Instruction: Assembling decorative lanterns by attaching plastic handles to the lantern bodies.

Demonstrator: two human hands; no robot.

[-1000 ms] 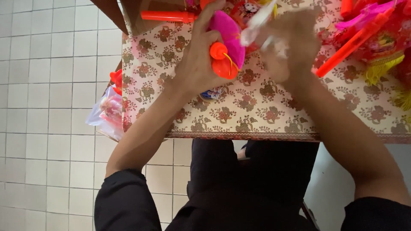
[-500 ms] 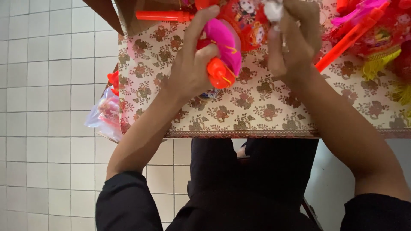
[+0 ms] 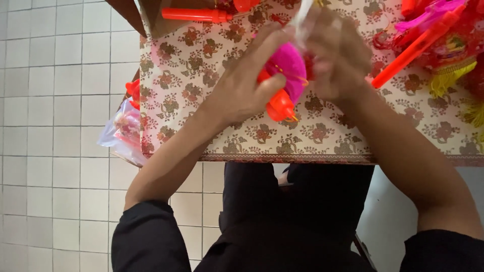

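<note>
Gripping a pink and orange plastic toy (image 3: pixel 285 83), the left hand (image 3: pixel 242 88) was closed around it, thumb pressed on the orange part and fingers curled over the pink dome, holding it just above the table (image 3: pixel 201 121). The right hand (image 3: pixel 338 60) was blurred; its fingers were bunched narrowly, pinching a pale, clear strip or wrapper (image 3: pixel 304 17) that rose from the top of the toy, and it touched the toy's far side. How tightly that hand was closed could not be told through the blur. Both forearms reached in from dark sleeves (image 3: pixel 151 236) at the bottom of the view. The table was covered with a cream cloth printed with reddish-brown flowers and edged with a patterned border. An orange tube-shaped toy (image 3: pixel 196 15) lay near the far left corner, and a heap of orange and pink plastic toys with yellow tassels (image 3: pixel 438 45) sat at the far right, well apart from the hands. A clear plastic bag (image 3: pixel 123 133) with reddish contents hung beside the table's left edge. Pale square floor tiles (image 3: pixel 55 100) filled the left side of the view.
</note>
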